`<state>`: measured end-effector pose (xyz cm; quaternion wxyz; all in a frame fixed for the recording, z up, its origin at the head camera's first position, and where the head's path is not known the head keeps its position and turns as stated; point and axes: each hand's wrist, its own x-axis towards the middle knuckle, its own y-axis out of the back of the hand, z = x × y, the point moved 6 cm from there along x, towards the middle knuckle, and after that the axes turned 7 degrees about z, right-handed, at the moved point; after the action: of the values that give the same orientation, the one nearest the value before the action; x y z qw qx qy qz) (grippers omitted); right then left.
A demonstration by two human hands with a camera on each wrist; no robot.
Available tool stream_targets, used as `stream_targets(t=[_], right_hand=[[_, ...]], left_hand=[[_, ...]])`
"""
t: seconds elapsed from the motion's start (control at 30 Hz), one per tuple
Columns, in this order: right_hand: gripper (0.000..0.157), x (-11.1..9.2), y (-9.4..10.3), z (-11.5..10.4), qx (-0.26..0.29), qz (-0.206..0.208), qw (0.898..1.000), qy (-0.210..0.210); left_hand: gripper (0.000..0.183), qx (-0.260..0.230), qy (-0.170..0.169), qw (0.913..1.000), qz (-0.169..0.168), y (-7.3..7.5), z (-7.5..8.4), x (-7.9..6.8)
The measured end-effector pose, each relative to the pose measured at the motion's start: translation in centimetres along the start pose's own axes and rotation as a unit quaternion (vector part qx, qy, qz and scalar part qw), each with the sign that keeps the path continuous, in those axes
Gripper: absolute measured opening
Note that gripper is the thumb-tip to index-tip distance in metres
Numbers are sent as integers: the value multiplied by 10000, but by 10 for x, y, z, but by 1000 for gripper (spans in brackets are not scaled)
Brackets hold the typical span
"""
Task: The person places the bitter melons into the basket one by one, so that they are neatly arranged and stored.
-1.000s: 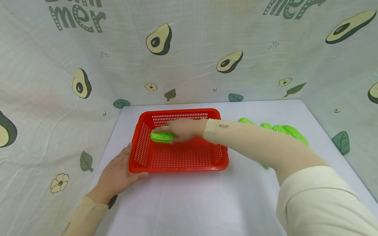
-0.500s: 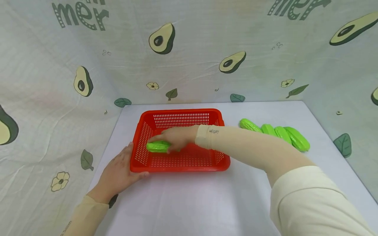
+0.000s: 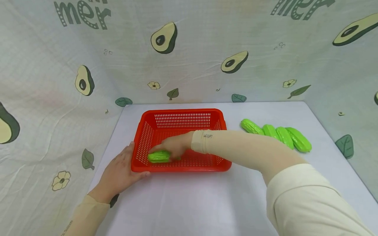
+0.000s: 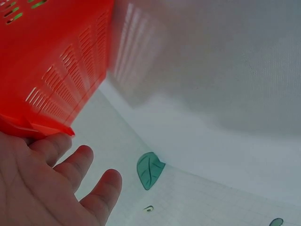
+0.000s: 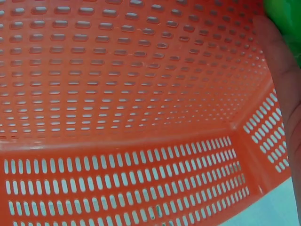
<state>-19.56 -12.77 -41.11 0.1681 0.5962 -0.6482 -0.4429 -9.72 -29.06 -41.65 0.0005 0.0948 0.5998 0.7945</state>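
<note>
A red plastic basket (image 3: pixel 189 168) with slotted walls stands on the white table. Inside it, by the front left corner, my right hand (image 3: pixel 174 146) grips a green bitter melon (image 3: pixel 158 157), ridged and glossy, lying crosswise. Part of the melon is hidden under the fingers. In the right wrist view, a finger (image 5: pixel 282 70) lies along the bright green melon (image 5: pixel 287 19) at the upper right edge. My left hand (image 3: pixel 118 173) rests against the basket's front left corner, its fingers extended along the left side. In the left wrist view, those fingers (image 4: pixel 75 165) are spread, one touching the red rim (image 4: pixel 47 127).
Several more green bitter melons (image 3: pixel 284 137) lie in a row on the table right of the basket, partly behind my right forearm. A cloth printed with avocados (image 3: pixel 164 37) hangs behind and at both sides of the table.
My right hand has brought the bitter melon toward the basket's front wall, lower in the head view. The left hand keeps its place at the corner. More of the melons on the right now shows.
</note>
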Motion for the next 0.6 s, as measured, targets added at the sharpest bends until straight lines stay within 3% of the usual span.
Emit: stream_targets(t=[0.6], right_hand=[[84,6,-10,4,-28,-31,10000,-32]], left_hand=[[126,-26,-92,9999,112,0,0,1]])
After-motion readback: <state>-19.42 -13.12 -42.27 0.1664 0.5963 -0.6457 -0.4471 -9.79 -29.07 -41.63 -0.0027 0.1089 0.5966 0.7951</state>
